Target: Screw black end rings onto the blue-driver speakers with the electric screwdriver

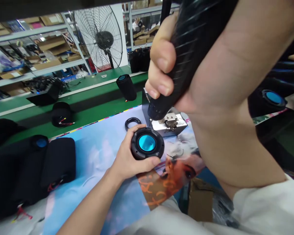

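My left hand (pixel 127 160) is wrapped around a round black speaker (pixel 147 144) with a blue centre, held upright on the printed poster (pixel 93 156). My right hand (pixel 161 65) grips a black electric screwdriver (pixel 186 49), raised close to the camera. Its bit points down at the speaker's upper right rim. A loose black ring (pixel 132 123) lies just behind the speaker. A metal fixture with a clamp (pixel 170 124) stands to the right behind it.
Black fabric speaker bodies (pixel 39 169) lie at the left. Another speaker (pixel 126 87) stands on the green belt (pixel 88 111). More speakers (pixel 269 99) sit at the right. A standing fan (pixel 99 36) and shelves with boxes (pixel 26 49) are behind. A cardboard box (pixel 201 202) sits below.
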`<control>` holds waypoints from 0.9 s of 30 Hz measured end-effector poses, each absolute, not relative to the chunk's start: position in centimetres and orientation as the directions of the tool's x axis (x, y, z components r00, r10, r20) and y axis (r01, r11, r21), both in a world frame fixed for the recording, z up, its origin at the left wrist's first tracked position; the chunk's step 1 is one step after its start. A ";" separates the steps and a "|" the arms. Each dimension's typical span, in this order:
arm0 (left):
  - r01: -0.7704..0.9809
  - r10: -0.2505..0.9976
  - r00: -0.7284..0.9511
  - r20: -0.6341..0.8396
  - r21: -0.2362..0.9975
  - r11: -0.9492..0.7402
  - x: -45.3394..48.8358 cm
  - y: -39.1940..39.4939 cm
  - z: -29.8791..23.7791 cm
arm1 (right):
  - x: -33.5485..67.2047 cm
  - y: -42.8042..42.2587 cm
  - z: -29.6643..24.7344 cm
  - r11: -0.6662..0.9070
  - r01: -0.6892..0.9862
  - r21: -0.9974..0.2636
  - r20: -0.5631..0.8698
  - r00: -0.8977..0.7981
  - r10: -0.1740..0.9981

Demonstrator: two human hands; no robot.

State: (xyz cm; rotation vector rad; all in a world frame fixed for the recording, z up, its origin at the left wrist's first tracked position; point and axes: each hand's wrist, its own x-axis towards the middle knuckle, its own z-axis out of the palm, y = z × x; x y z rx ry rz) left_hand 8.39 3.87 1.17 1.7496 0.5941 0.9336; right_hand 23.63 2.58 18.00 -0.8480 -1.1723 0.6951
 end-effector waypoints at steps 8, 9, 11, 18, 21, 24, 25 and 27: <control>-0.066 0.749 0.593 0.294 0.945 -0.319 8.3 3.7 1.1 | 24.2 4.1 16.4 0.568 -0.093 -0.817 0.553 0.148 0.820; -0.062 0.752 0.592 0.291 0.946 -0.317 8.3 3.7 1.1 | 24.1 4.2 16.3 0.572 -0.108 -0.813 0.559 0.127 0.819; -0.052 0.756 0.588 0.287 0.946 -0.319 8.3 3.7 1.0 | 23.9 4.3 16.0 0.562 -0.111 -0.820 0.554 0.094 0.827; -0.040 0.751 0.593 0.291 0.942 -0.333 8.3 3.8 1.2 | 23.4 4.4 15.6 0.466 -0.019 -0.884 0.461 0.114 0.880; -0.013 0.758 0.597 0.264 0.947 -0.320 8.3 3.8 1.3 | 23.1 4.7 15.4 0.494 -0.079 -0.866 0.488 0.085 0.869; -0.017 0.755 0.600 0.265 0.948 -0.319 8.2 3.7 1.3 | 23.6 4.7 15.6 0.540 -0.128 -0.832 0.549 -0.048 0.835; -0.026 0.755 0.597 0.272 0.947 -0.320 8.3 3.7 1.3 | 23.9 4.5 15.8 0.539 -0.138 -0.831 0.551 -0.066 0.832; -0.045 0.758 0.588 0.281 0.947 -0.317 8.3 3.7 1.2 | 24.8 3.9 16.2 0.546 -0.147 -0.825 0.550 0.012 0.835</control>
